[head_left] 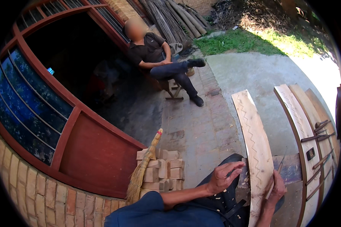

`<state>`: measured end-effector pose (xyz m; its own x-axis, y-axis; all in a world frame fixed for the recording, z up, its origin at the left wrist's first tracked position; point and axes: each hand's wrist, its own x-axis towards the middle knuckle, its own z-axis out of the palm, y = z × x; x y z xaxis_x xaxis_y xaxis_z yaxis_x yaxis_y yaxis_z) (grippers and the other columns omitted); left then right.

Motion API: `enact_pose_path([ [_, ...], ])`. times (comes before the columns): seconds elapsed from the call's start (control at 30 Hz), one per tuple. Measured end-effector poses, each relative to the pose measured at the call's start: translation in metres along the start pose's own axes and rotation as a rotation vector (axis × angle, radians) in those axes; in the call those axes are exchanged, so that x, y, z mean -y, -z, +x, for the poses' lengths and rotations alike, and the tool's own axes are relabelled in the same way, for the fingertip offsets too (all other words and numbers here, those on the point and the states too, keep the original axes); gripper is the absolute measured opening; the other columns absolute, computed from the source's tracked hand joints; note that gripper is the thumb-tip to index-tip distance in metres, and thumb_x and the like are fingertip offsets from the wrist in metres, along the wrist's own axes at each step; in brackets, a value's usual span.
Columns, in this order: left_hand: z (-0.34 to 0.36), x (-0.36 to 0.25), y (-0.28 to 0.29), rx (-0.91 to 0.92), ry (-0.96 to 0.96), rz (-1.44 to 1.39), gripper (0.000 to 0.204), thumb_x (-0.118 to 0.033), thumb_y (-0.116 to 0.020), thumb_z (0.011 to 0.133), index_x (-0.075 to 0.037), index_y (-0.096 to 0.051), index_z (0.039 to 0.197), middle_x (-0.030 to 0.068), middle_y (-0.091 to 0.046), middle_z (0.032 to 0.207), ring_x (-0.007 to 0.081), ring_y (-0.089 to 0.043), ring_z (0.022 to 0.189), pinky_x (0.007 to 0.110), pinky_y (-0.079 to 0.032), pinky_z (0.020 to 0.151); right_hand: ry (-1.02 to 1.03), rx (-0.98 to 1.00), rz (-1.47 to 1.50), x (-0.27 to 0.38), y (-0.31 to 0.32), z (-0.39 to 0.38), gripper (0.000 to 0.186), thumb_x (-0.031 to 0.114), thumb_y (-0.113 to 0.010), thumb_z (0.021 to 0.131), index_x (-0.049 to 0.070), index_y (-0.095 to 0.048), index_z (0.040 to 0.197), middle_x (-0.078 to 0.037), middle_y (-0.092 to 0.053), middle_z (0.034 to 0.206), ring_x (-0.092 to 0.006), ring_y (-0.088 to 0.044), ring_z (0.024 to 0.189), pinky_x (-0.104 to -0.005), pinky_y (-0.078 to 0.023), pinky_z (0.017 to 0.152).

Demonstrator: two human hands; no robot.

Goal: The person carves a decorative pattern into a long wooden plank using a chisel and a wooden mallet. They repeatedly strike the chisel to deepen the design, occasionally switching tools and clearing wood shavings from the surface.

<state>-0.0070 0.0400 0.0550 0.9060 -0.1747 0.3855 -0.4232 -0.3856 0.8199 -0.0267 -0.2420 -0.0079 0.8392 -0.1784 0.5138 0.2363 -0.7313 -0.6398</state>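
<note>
A long pale wooden board [252,132] with a zigzag line along it stretches away from my lap. My left hand [226,177] is raised just left of the board, its fingers curved and apart with nothing in them. At the board's right edge, my right hand [278,188] is closed around a slim tool with a narrow pointed end [282,163] rising above the fingers. A pale strip, perhaps its handle, shows below the fingers. The exact kind of tool cannot be made out.
More boards [291,109] lie to the right, one with a zigzag; several hand tools [319,137] and a small dark block [310,154] rest on them. Stacked bricks [174,168] and a straw broom [144,166] stand left. A seated person [151,53] is beyond, beside a doorway.
</note>
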Motion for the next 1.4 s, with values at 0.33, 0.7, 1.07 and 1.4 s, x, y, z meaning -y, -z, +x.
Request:
enact_pose_path([
  [0.33,0.055,-0.192,0.065,-0.336,-0.909,-0.644,0.062,-0.059,-0.037,0.120,-0.007,-0.070,0.132,0.0211,-0.074,0.126,0.0378,-0.077,0.110,0.049,-0.068,0.088,-0.015,-0.007,0.032,0.009,0.001,0.003,0.023,0.002,-0.071,0.101,-0.002,-0.079,0.123,-0.020,-0.082,0.106,-0.0361,-0.081,0.092,-0.0416,-0.063,0.082],
  [0.7,0.044,-0.197,0.084,-0.082,-1.011,-0.554,0.052,-0.052,-0.043,0.121,-0.019,-0.080,0.136,0.0026,-0.073,0.144,0.0292,-0.071,0.127,0.044,-0.066,0.094,-0.044,-0.005,0.054,0.014,0.002,0.004,0.023,0.004,-0.070,0.104,-0.002,-0.078,0.124,-0.020,-0.082,0.107,-0.0360,-0.081,0.094,-0.0423,-0.063,0.085],
  [1.07,0.061,-0.170,0.066,-0.465,-0.996,-0.426,0.061,-0.055,-0.038,0.121,-0.005,-0.072,0.118,0.0201,-0.077,0.116,0.0385,-0.077,0.108,0.045,-0.068,0.084,-0.020,0.023,0.022,0.007,0.004,0.005,0.026,0.004,-0.068,0.104,-0.004,-0.078,0.127,-0.023,-0.082,0.114,-0.0385,-0.081,0.102,-0.0434,-0.063,0.091],
  [1.4,-0.033,0.121,0.019,0.077,0.409,0.548,0.076,-0.055,-0.064,0.111,0.000,-0.051,0.162,0.0306,-0.054,0.164,0.0454,-0.053,0.152,0.051,-0.045,0.125,-0.028,0.033,0.032,-0.005,-0.003,-0.003,0.027,0.001,-0.067,0.103,-0.002,-0.078,0.128,-0.020,-0.082,0.118,-0.0376,-0.081,0.105,-0.0428,-0.063,0.092],
])
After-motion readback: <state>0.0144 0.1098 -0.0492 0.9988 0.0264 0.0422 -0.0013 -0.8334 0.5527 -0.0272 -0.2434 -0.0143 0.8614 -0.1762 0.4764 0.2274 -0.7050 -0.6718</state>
